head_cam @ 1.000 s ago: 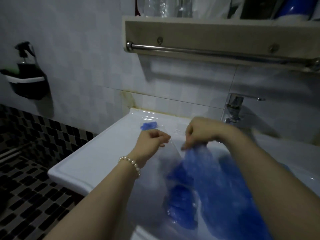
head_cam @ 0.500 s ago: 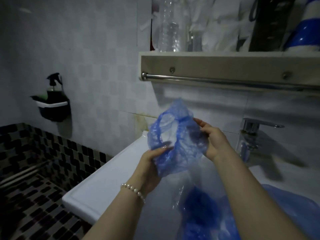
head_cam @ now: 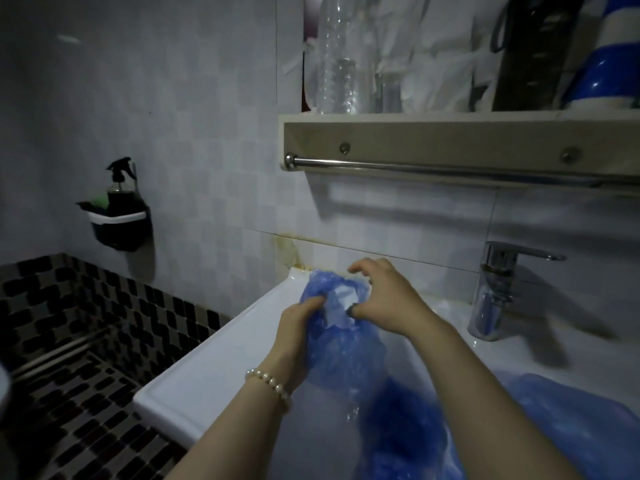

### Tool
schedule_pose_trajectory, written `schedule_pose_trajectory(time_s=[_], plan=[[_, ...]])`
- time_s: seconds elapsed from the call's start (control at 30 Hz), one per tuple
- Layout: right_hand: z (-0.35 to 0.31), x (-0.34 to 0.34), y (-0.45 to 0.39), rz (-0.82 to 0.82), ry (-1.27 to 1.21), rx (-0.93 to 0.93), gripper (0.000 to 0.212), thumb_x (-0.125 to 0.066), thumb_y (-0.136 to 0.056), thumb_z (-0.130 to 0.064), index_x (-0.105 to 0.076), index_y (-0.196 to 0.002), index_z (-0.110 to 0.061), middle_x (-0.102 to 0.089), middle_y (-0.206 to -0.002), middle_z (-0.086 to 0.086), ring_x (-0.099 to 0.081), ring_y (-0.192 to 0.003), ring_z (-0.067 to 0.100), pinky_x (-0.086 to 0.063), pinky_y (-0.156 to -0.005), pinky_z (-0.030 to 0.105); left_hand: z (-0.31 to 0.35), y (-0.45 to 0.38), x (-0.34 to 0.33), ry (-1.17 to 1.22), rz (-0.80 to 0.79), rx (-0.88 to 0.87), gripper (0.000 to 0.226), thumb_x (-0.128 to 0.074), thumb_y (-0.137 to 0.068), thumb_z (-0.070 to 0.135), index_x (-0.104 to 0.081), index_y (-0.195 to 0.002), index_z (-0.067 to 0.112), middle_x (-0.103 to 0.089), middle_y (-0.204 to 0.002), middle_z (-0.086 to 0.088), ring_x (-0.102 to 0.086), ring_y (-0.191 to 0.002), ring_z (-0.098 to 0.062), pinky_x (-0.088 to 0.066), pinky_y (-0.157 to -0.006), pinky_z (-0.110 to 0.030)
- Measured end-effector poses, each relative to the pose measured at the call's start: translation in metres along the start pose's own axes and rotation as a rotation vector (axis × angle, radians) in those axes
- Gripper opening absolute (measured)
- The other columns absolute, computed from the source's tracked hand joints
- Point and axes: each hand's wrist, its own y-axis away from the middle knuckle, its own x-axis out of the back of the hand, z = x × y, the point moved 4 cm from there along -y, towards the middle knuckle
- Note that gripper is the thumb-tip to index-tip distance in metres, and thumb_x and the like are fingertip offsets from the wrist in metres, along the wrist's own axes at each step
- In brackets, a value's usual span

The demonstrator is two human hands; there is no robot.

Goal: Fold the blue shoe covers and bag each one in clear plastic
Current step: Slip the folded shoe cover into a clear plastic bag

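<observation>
A crumpled blue shoe cover (head_cam: 341,344) is held up over the white sink counter (head_cam: 221,355), its elastic opening facing me. My left hand (head_cam: 294,337), with a pearl bracelet at the wrist, grips its left edge. My right hand (head_cam: 384,299) pinches the right rim of the opening between thumb and curled fingers. A pile of more blue shoe covers (head_cam: 408,434) lies below, partly behind my right forearm. Clear plastic (head_cam: 353,410) hangs under the held cover; its shape is hard to make out.
A chrome faucet (head_cam: 498,285) stands at the right of the sink. Overhead runs a shelf with a metal towel rail (head_cam: 433,166), carrying bottles and a blue-and-white cup. A black wall holder with a spray bottle (head_cam: 119,216) is at left. Black mosaic tiles cover the floor.
Both hands lifted a blue shoe cover out of the pile and spread its opening; it has now come down a little toward the counter. My view tilted upward.
</observation>
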Motion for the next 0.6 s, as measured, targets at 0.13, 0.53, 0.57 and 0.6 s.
schedule_pose_trajectory(time_s=[0.13,0.53,0.57,0.6], plan=[[0.015,-0.009,0.005,0.026,0.134,-0.221,0.032,-0.067,-0.078,-0.014,-0.048,-0.102,-0.019,-0.049,-0.111,0.006,-0.052,-0.084,0.024,-0.039,-0.067,0.026,0.017,0.014,-0.007,-0.27,-0.159,0.008,0.018,-0.065,-0.082,0.007,-0.06,-0.099,0.003,-0.065,-0.084,-0.009,-0.064,-0.077,-0.019,-0.054,-0.071,-0.028],[-0.019,-0.002,0.008,-0.032,-0.354,-0.303,0.01,-0.054,-0.079,0.001,-0.056,-0.082,-0.008,-0.056,-0.066,0.012,-0.053,-0.048,0.022,-0.045,-0.044,0.025,0.078,0.033,0.026,-1.372,0.442,-0.622,0.077,-0.077,-0.064,0.045,-0.04,-0.128,0.023,-0.041,-0.12,0.002,-0.039,-0.114,-0.018,-0.025,-0.085,-0.025],[-0.022,-0.002,0.01,-0.051,-0.377,-0.296,0.01,-0.054,-0.079,0.002,-0.058,-0.083,-0.007,-0.057,-0.066,0.012,-0.054,-0.048,0.022,-0.046,-0.044,0.026,0.079,0.035,0.023,-1.391,0.412,-0.682,0.068,-0.078,-0.065,0.044,-0.043,-0.12,0.023,-0.045,-0.113,0.004,-0.044,-0.105,-0.018,-0.025,-0.079,-0.023],[-0.025,-0.003,0.01,-0.083,-0.4,-0.281,0.012,-0.055,-0.079,0.003,-0.06,-0.085,-0.006,-0.057,-0.067,0.012,-0.055,-0.048,0.021,-0.047,-0.045,0.025,0.079,0.035,0.021,-1.414,0.37,-0.688,0.059,-0.078,-0.067,0.044,-0.044,-0.111,0.023,-0.048,-0.103,0.005,-0.049,-0.094,-0.018,-0.029,-0.072,-0.023]])
